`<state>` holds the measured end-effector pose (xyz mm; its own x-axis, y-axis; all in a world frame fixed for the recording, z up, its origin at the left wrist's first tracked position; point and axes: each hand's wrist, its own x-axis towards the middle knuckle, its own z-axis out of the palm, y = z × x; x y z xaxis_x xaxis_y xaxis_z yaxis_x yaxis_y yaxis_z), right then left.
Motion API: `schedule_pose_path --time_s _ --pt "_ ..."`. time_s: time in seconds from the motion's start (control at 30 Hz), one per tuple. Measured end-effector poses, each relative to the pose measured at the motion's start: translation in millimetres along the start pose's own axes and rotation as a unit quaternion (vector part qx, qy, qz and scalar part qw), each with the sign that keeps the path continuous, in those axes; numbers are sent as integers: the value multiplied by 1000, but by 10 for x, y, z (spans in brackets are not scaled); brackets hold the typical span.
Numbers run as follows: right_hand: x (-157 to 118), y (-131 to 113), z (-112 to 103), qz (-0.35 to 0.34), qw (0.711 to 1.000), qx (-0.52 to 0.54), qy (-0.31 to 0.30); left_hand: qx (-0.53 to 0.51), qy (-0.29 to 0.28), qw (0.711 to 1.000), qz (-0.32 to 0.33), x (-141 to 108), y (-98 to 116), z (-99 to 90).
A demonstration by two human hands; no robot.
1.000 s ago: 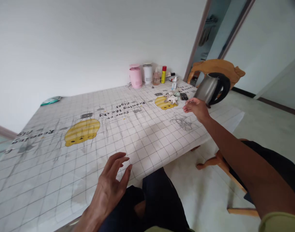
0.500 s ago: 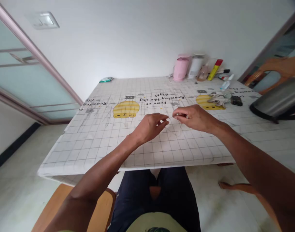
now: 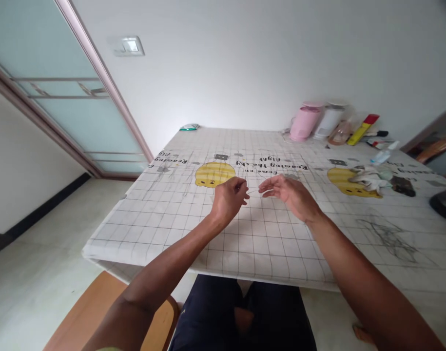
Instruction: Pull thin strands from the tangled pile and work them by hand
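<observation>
Over the middle of the table (image 3: 164, 209), my left hand (image 3: 230, 197) is closed in a pinch, with a very thin strand at its fingertips. My right hand (image 3: 290, 195) faces it across a small gap, its fingers stretched out and slightly apart, near the same thin strand. A yellow printed bear (image 3: 212, 174) on the cloth lies just beyond my left hand. To the right of my right forearm, a loose tangle of thin dark strands (image 3: 391, 239) rests on the checked cloth.
At the back right stand a pink cylinder (image 3: 306, 123), a white cylinder (image 3: 330, 121), a bottle and a yellow-red tube (image 3: 362, 130). A crumpled cloth (image 3: 371, 179) and a dark object (image 3: 403, 186) lie right. A green-white item (image 3: 189, 127) sits back left. A wooden stool (image 3: 87, 312) stands lower left.
The view has swung right-to-left, so the table items appear further right. My right hand's fingers have spread from a pinch. The dark tangle now shows, and the kettle is mostly out of view.
</observation>
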<state>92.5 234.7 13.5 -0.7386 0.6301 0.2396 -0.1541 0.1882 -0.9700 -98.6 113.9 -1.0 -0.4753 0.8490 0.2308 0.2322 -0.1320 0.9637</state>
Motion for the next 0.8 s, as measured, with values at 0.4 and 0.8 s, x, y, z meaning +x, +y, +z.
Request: schedule_pose_path --time_s 0.4,0.8 --pt "277 286 341 -92 995 -12 26 14 13 999 -50 168 -138 -54" --pt "110 378 89 -59 997 5 58 -63 -72 992 -79 211 -228 126"
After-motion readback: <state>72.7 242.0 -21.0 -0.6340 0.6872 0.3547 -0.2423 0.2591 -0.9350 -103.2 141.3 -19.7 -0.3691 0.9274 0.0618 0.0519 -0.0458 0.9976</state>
